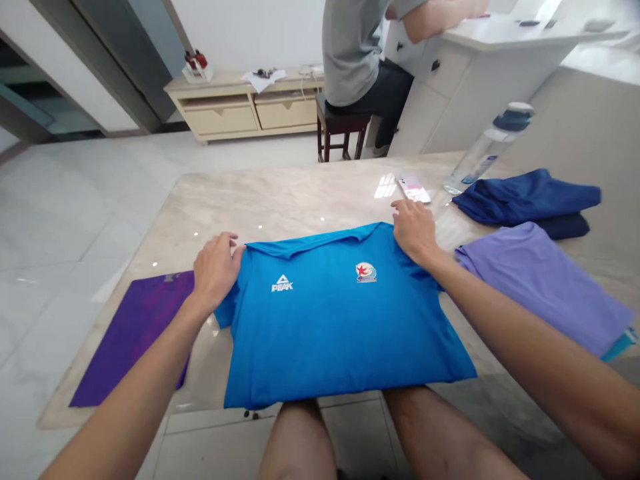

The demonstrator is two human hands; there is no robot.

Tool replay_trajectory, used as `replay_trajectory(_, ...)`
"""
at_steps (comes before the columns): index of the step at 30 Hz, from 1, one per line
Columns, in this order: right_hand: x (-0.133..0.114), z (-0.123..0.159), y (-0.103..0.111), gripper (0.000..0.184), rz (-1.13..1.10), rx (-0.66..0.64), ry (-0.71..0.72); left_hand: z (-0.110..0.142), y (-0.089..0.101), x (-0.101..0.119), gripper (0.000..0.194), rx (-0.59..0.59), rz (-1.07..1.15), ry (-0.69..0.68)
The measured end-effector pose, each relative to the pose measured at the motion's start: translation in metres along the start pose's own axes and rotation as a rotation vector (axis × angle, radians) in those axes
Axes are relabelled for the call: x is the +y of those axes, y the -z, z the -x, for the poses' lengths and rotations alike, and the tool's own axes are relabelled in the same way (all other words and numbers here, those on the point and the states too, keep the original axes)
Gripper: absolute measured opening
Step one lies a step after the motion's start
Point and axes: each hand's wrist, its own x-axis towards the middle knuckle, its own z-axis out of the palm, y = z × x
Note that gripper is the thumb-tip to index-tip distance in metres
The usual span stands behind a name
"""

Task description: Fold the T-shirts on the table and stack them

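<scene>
Shoulders of a blue PEAK polo shirt [330, 320] lie under our left hand [216, 272] and right hand [414, 230], fingers curled, grip unclear.

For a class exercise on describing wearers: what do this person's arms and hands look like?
The left arm and right arm are bare, with no sleeve, watch or bracelet in view; the left hand and right hand show no gloves or rings.

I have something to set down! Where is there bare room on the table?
The biggest bare patch of the table lies beyond the blue shirt, left of the phone. A narrow strip runs between that shirt and the purple shirt. The right side is crowded: navy clothes, lavender shirt, bottle.
</scene>
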Motion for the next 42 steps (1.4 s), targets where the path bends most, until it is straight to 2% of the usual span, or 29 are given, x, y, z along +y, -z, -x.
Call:
replay_trajectory(2, -0.021, 0.021, 0.004, 0.036, -0.014, 0.013, 0.066, 0.02, -0.009, 0.017, 0.04, 0.036, -0.046, -0.124)
replay_trajectory(5, -0.053, 0.076, 0.019, 0.038, -0.063, -0.064, 0.123, 0.069, -0.023, 0.039, 0.048, 0.011, 0.018, -0.259)
replay_trajectory(7, -0.066, 0.118, 0.026, 0.043, -0.117, -0.137, 0.131, 0.102, -0.035, 0.046, 0.053, -0.017, 0.094, -0.276)
replay_trajectory(10, -0.069, 0.167, 0.03, 0.051, -0.17, -0.21, 0.116, 0.141, -0.049, 0.045, 0.063, -0.04, 0.104, -0.242)
replay_trajectory(13, -0.064, 0.19, 0.037, 0.057, -0.161, -0.29, 0.129, 0.166, -0.047, 0.041, 0.065, -0.072, 0.036, -0.238)
replay_trajectory(16, -0.063, 0.189, 0.046, 0.059, -0.107, -0.381, 0.136, 0.177, -0.039, 0.041, 0.064, -0.085, -0.034, -0.24)
replay_trajectory(18, -0.067, 0.178, 0.049, 0.059, -0.075, -0.43, 0.137, 0.175, -0.036, 0.043, 0.062, -0.09, -0.043, -0.269)
replay_trajectory(21, -0.078, 0.153, 0.047, 0.06, -0.059, -0.48, 0.119, 0.155, -0.036, 0.047, 0.059, -0.127, -0.005, -0.332)
replay_trajectory(24, -0.086, 0.127, 0.035, 0.061, -0.052, -0.509, 0.058, 0.126, -0.04, 0.05, 0.06, -0.152, 0.017, -0.333)
replay_trajectory(27, -0.089, 0.11, 0.017, 0.061, -0.04, -0.489, 0.012, 0.101, -0.047, 0.053, 0.06, -0.142, 0.002, -0.272)
replay_trajectory(31, -0.085, 0.102, -0.004, 0.064, -0.008, -0.373, -0.016, 0.083, -0.058, 0.057, 0.062, -0.109, -0.037, -0.166)
replay_trajectory(36, -0.069, 0.085, -0.005, 0.065, 0.017, -0.28, -0.02, 0.064, -0.059, 0.066, 0.068, -0.087, -0.046, -0.148)
replay_trajectory(39, -0.069, 0.076, -0.003, 0.066, 0.012, -0.29, 0.001, 0.055, -0.056, 0.07, 0.067, -0.067, -0.029, -0.166)
replay_trajectory(42, -0.079, 0.084, -0.001, 0.062, -0.027, -0.335, -0.001, 0.064, -0.055, 0.069, 0.066, -0.061, 0.002, -0.156)
